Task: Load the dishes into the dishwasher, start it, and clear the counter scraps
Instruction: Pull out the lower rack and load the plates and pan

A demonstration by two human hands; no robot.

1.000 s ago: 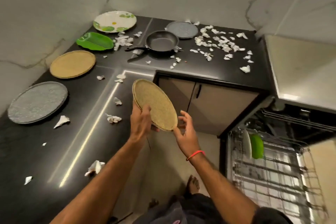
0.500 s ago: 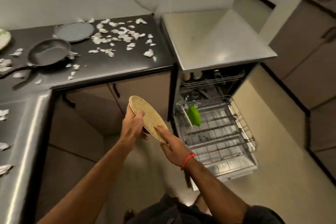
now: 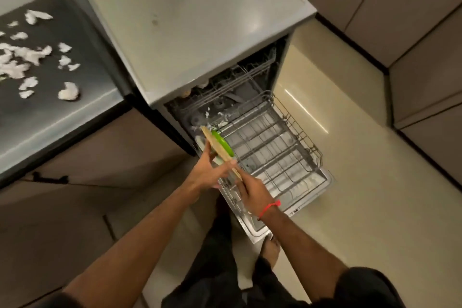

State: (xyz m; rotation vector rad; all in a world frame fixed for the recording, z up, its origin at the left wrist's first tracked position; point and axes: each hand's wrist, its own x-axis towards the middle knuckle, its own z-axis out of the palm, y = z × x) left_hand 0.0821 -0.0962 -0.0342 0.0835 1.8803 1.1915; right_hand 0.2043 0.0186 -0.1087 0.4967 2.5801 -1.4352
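The person stands over the open dishwasher (image 3: 200,40), both arms reaching down to the pulled-out lower rack (image 3: 275,147). Between the hands is a round tan plate (image 3: 220,151), held on edge and tilted, its upper rim toward the machine and its lower rim toward the person. The left hand (image 3: 207,172) holds it from the left side, fingers stretched along its face with the thumb across the near edge, so that grip is clamped on the plate. The right hand (image 3: 252,192) takes the lower rim, its fingers curled onto the edge; a red thread band (image 3: 268,209) circles that wrist. The plate sits at the left front corner of the rack, just beside a green plate (image 3: 223,145) already standing upright there; whether the two touch I cannot tell. A pale dish edge (image 3: 200,144) peeks out just left of them. The rest of the wire rack shows only bare tines. A few white bits (image 3: 221,123) lie at the back of the rack near the tub.

To the left, the dark tabletop (image 3: 75,107) carries torn white paper scraps (image 3: 68,91) scattered across it. Brown cabinet doors (image 3: 105,155) run under it, and a bare foot (image 3: 270,249) rests on the cream floor (image 3: 362,182) by the lowered door.
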